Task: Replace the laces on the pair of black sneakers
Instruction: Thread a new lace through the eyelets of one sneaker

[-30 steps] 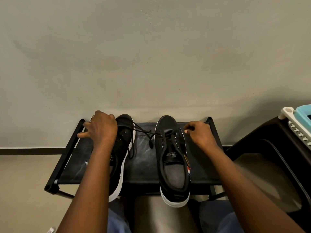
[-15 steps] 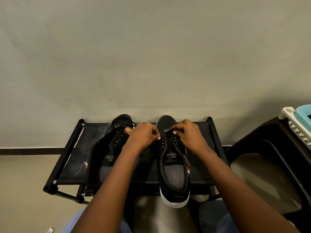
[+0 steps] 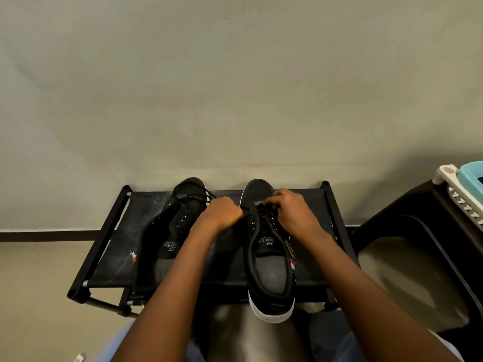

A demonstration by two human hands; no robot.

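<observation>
Two black sneakers with white soles stand toes-away on a low black rack (image 3: 115, 226). The left sneaker (image 3: 172, 231) lies beside my left forearm, its black lace loose near the toe. The right sneaker (image 3: 266, 257) sits upright with its heel over the rack's near edge. My left hand (image 3: 219, 212) and my right hand (image 3: 290, 210) are both at the front eyelets of the right sneaker, fingers curled and pinching the black lace (image 3: 257, 209) there. The fingertips and most of the lace are hidden under the hands.
A plain wall rises just behind the rack. A dark stool or chair (image 3: 423, 231) stands to the right, with a white and teal item (image 3: 465, 184) on its top. My knees in blue fabric are under the near edge.
My left hand left the left sneaker and came across to the right sneaker's front eyelets. My right hand shifted inward onto the lace. The left sneaker has tipped more upright.
</observation>
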